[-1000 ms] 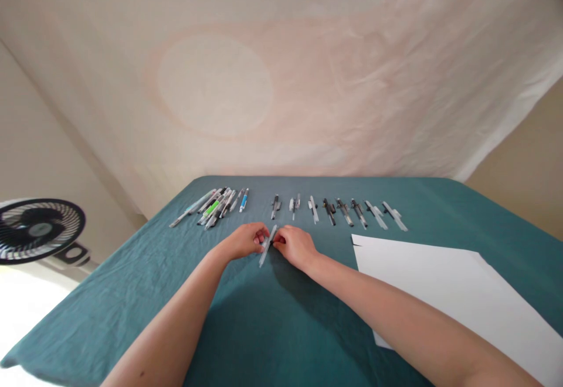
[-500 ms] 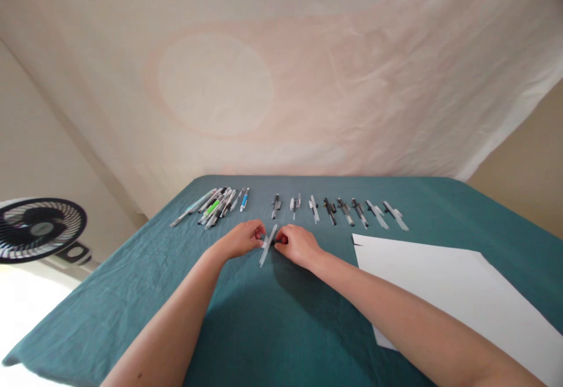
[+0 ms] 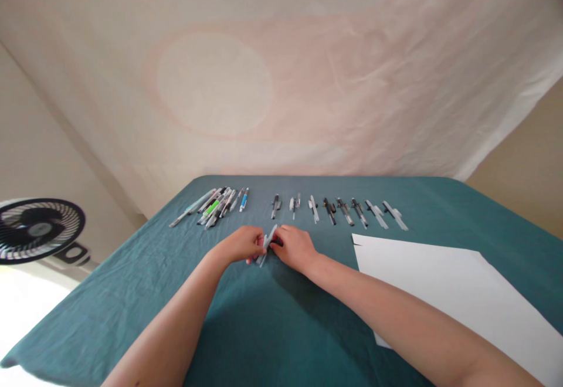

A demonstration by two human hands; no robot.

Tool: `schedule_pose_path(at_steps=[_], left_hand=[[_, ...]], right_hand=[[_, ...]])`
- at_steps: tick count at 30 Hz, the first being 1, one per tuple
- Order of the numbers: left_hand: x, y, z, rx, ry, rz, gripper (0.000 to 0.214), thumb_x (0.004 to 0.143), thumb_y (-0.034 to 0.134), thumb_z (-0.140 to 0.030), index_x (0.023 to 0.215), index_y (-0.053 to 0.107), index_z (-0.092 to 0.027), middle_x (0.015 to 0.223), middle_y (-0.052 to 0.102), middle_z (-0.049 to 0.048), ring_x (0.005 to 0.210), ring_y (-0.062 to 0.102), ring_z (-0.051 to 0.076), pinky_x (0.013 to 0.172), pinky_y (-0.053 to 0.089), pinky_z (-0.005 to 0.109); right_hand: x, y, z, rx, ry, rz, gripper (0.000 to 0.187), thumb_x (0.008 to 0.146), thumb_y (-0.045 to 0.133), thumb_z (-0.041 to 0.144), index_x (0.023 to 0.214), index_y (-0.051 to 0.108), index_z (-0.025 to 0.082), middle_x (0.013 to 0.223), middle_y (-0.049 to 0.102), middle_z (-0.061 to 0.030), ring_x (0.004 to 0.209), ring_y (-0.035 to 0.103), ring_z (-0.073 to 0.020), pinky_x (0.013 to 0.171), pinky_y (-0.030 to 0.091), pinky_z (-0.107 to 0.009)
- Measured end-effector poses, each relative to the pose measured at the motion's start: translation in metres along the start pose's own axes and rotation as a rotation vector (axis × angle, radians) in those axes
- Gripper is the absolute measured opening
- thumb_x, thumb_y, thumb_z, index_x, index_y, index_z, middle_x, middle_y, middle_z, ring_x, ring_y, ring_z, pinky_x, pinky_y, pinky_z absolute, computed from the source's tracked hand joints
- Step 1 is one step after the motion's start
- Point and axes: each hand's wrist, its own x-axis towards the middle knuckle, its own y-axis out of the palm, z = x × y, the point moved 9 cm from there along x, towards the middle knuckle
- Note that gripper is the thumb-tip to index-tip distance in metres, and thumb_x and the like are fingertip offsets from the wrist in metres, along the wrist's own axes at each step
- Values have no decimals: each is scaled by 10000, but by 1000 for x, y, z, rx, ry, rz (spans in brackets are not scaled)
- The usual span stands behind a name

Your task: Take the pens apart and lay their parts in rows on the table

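Note:
A clear pen (image 3: 271,235) lies slanted on the cloth between my two hands, its near end showing below my left fingertips. My left hand (image 3: 244,243) is closed, with thumb and fingers pinched at the pen's left side. From the right, my right hand (image 3: 295,247) is curled closed with its fingertips at the pen's upper part. A dark spot shows by the right fingertips, too small to make out. Beyond my hands, a row of uncapped pens (image 3: 331,211) lies spaced out, each with its cap beside it.
A loose pile of pens (image 3: 215,206), one bright green, lies at the back left, with a blue pen (image 3: 244,199) at its right edge. White paper (image 3: 422,281) rests on the right of the green tablecloth (image 3: 145,293). A black fan (image 3: 40,230) stands off the left edge.
My left hand has moved slightly right and nearer, and its fingers now overlap the clear pen's side. My right hand has shifted a little left along it. The other pens have stayed put.

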Motion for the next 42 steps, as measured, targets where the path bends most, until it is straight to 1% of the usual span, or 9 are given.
schedule_pose_path(at_steps=[4,9,12,20,23,26,28,34,42], left_hand=[[-2,9,5,-100,-81,63,168,662,541,-316,730,498,-169,567,610,5,454,585,157,420,410,217],[-1,11,11,-97,-128,82,258,711,487,-410,710,530,-155,556,627,36,440,584,162,418,431,236],[-2,12,13,-102,-138,99,299,724,466,-441,693,534,-151,555,631,44,436,582,158,427,440,238],[-5,14,15,-98,-154,140,271,727,456,-403,657,520,-149,553,624,47,442,585,159,421,439,232],[-3,5,19,-59,-166,86,309,741,437,-436,657,514,-149,538,613,45,422,571,157,405,418,226],[1,-7,22,-15,-156,-32,310,749,431,-438,738,540,-148,535,607,29,399,552,145,407,396,220],[5,-10,23,6,-135,-77,297,745,442,-422,788,556,-150,546,610,20,398,547,139,421,391,219],[10,-10,23,14,-74,-121,221,732,453,-337,812,564,-162,570,612,2,409,544,126,455,391,213],[9,-13,21,26,-72,-129,246,741,452,-364,824,568,-164,574,614,-3,414,540,124,469,392,215]], right_hand=[[1,0,-3,1,15,13,150,824,508,332,875,593,219,895,594,-12,849,528,-143,649,326,-237],[5,0,-15,22,51,10,141,818,539,342,841,616,227,863,596,-4,849,530,-143,651,333,-234],[9,2,-18,39,62,13,129,805,569,347,840,633,242,846,600,7,850,535,-136,650,337,-226],[13,4,-14,71,40,6,126,806,574,351,871,649,273,843,609,22,843,535,-128,643,335,-218],[11,4,-15,74,29,6,130,805,575,351,877,647,272,848,608,19,848,531,-132,650,334,-220],[11,4,-15,75,26,9,139,802,576,358,878,646,266,846,608,12,850,529,-141,653,337,-223],[11,4,-13,76,28,10,143,803,576,359,880,647,262,846,610,8,850,530,-143,654,340,-224],[12,5,-11,84,33,11,145,813,563,366,892,649,280,853,609,14,864,540,-138,659,347,-221],[13,6,-8,90,41,23,162,810,565,379,904,658,286,857,619,11,868,546,-140,674,358,-221]])
